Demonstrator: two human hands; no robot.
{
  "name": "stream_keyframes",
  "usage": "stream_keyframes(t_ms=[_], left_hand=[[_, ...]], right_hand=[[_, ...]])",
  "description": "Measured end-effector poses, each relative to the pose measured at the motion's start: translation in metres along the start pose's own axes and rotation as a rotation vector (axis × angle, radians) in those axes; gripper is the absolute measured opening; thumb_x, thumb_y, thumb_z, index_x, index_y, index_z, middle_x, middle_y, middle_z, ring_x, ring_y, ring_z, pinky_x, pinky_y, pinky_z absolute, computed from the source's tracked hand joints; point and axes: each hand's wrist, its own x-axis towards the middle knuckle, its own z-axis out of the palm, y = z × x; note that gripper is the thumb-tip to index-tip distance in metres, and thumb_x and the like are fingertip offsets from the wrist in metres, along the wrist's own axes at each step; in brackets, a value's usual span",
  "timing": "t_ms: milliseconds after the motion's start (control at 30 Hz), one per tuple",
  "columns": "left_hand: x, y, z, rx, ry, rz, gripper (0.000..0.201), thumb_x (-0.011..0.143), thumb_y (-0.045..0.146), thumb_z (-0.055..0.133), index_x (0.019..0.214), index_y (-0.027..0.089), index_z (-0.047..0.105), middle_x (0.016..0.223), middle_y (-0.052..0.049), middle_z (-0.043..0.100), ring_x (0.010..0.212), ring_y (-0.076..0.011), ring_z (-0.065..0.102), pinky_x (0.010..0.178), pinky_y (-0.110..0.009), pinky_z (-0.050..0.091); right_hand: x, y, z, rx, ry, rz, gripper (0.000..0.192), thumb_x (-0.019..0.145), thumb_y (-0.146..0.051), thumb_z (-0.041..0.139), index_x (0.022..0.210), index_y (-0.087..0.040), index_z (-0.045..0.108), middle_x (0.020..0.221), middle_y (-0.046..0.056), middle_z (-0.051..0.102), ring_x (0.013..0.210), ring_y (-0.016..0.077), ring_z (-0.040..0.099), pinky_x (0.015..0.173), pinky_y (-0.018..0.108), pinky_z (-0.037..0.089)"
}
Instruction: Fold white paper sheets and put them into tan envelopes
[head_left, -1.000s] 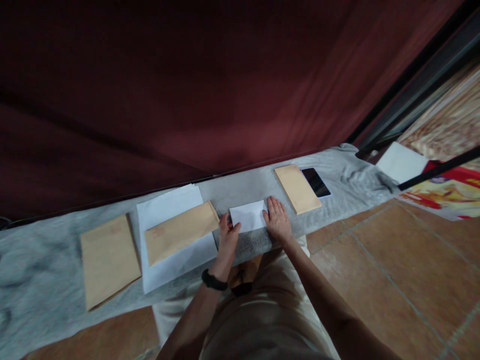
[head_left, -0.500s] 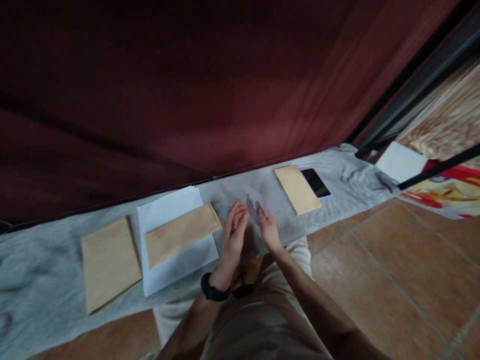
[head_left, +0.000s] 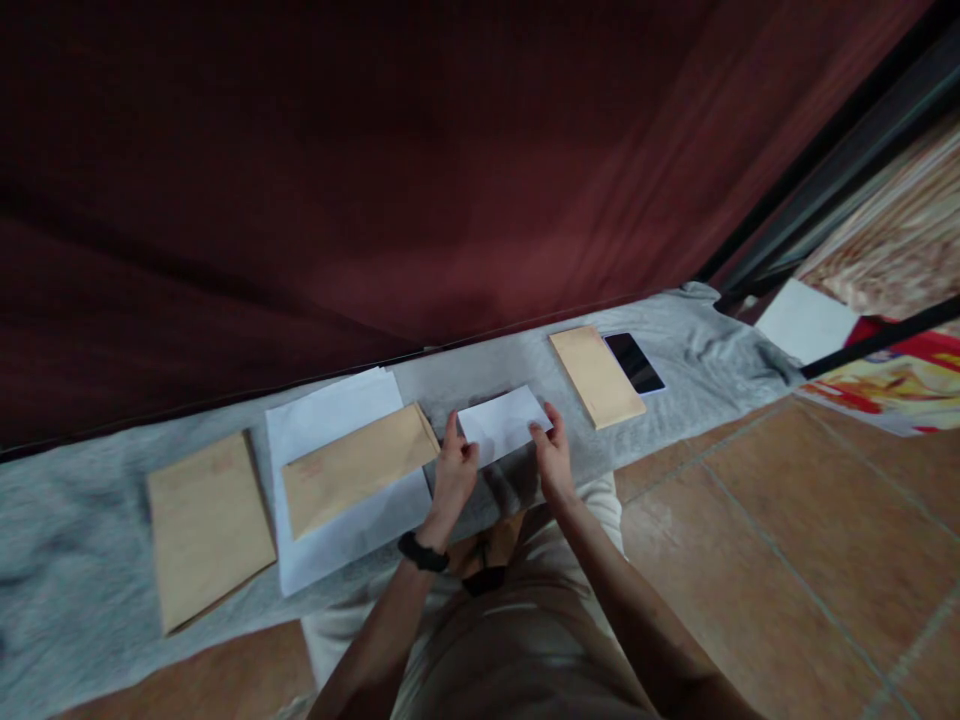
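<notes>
A folded sheet of white paper (head_left: 504, 424) is held level between my two hands, just above the grey cloth. My left hand (head_left: 456, 468) grips its left end, and my right hand (head_left: 553, 458) pinches the right end with the thumb on top. Left of my hands, a brown envelope (head_left: 360, 472) lies across a stack of white paper (head_left: 330, 405). To the right, another brown envelope (head_left: 598, 376) rests beside a dark-screened phone (head_left: 634, 362).
The long narrow surface under a grey cloth (head_left: 465, 370) runs along a dark red curtain (head_left: 450, 200). Larger brown envelopes (head_left: 210, 530) lie at the far left. Tiled floor (head_left: 750, 540) and a red and yellow printed package (head_left: 900, 385) are at the right.
The white paper has turned from a steep slant in my right hand to lying flat. My left hand, earlier free with curled fingers, now holds its left end.
</notes>
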Motion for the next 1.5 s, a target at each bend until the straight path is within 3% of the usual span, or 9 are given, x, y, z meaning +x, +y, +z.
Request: stream_keyframes(t_ms=[100,233,400,533,633,1067,1267,1400,1500], left_hand=[[0.007,-0.003,-0.004,0.3,-0.028,0.061,0.075,0.086,0.018,0.053,0.158,0.011,0.032,0.086,-0.004,0.072,0.078,-0.0205,0.067,0.076,-0.031,0.052],[0.001,0.001,0.003,0.552,0.008,0.116,0.067,0.092,0.016,0.045,0.157,0.012,0.033,0.117,-0.015,0.072,0.098,-0.0271,0.071,0.086,-0.038,0.056],[-0.015,0.007,0.013,0.716,0.135,0.363,0.058,0.099,0.02,0.039,0.156,0.01,0.035,0.151,-0.021,0.051,0.139,-0.0317,0.05,0.112,-0.048,0.044],[-0.018,0.003,0.028,0.796,-0.057,0.529,0.056,0.104,0.029,0.034,0.156,0.009,0.035,0.162,-0.018,0.039,0.153,-0.0283,0.031,0.123,-0.048,0.033],[-0.016,-0.002,0.038,0.876,-0.103,0.498,0.061,0.105,0.038,0.033,0.158,0.008,0.032,0.163,-0.018,0.037,0.155,-0.0281,0.027,0.125,-0.05,0.028],[-0.023,-0.017,0.034,0.988,0.019,0.449,0.075,0.102,0.049,0.042,0.157,0.0,0.03,0.165,-0.024,0.028,0.157,-0.0314,0.02,0.127,-0.05,0.024],[-0.025,-0.018,0.032,0.957,0.029,0.475,0.075,0.102,0.05,0.041,0.157,0.001,0.03,0.164,-0.025,0.028,0.157,-0.0319,0.02,0.126,-0.053,0.025],[-0.026,-0.017,0.03,0.934,0.011,0.495,0.076,0.101,0.053,0.043,0.157,0.002,0.032,0.164,-0.025,0.03,0.156,-0.0323,0.023,0.126,-0.054,0.024],[-0.028,-0.017,0.027,0.919,-0.022,0.523,0.076,0.1,0.054,0.046,0.155,0.002,0.037,0.163,-0.025,0.032,0.155,-0.0328,0.026,0.126,-0.055,0.023]], right_hand=[[0.011,-0.002,-0.015,-0.309,-0.006,-0.294,0.054,0.093,-0.032,0.049,0.145,-0.018,0.05,0.155,0.013,0.048,0.142,0.0241,0.047,0.118,0.046,0.04],[0.011,-0.001,-0.011,-0.701,-0.338,-0.548,0.045,0.102,-0.027,0.038,0.143,-0.016,0.056,0.155,0.014,0.05,0.145,0.0232,0.044,0.122,0.046,0.034],[0.001,0.005,0.006,-1.124,-0.518,-0.673,0.05,0.104,-0.031,0.043,0.153,-0.019,0.047,0.161,0.012,0.042,0.15,0.0284,0.037,0.125,0.052,0.025],[0.0,0.009,0.003,-1.237,-0.544,-0.736,0.057,0.102,-0.023,0.044,0.158,-0.019,0.038,0.166,0.011,0.034,0.152,0.029,0.033,0.126,0.052,0.021],[0.003,0.011,-0.002,-1.265,-0.558,-0.765,0.059,0.101,-0.022,0.044,0.159,-0.016,0.035,0.167,0.012,0.031,0.154,0.0292,0.029,0.126,0.051,0.02],[0.024,0.012,-0.033,-1.215,-0.228,-0.643,0.053,0.105,-0.03,0.038,0.151,-0.004,0.045,0.155,0.022,0.048,0.144,0.0318,0.042,0.119,0.049,0.03],[0.027,-0.006,-0.038,-1.139,-0.226,-0.423,0.033,0.101,-0.028,0.048,0.125,-0.015,0.065,0.118,0.015,0.07,0.108,0.0267,0.064,0.097,0.037,0.047],[0.027,-0.015,-0.03,-1.101,-0.228,-0.234,0.033,0.099,-0.032,0.051,0.124,-0.016,0.065,0.108,0.013,0.074,0.093,0.0236,0.069,0.082,0.031,0.05],[0.03,-0.019,-0.028,-1.025,-0.219,-0.114,0.023,0.095,-0.033,0.056,0.106,-0.021,0.071,0.09,0.007,0.075,0.082,0.0214,0.069,0.072,0.028,0.048]])
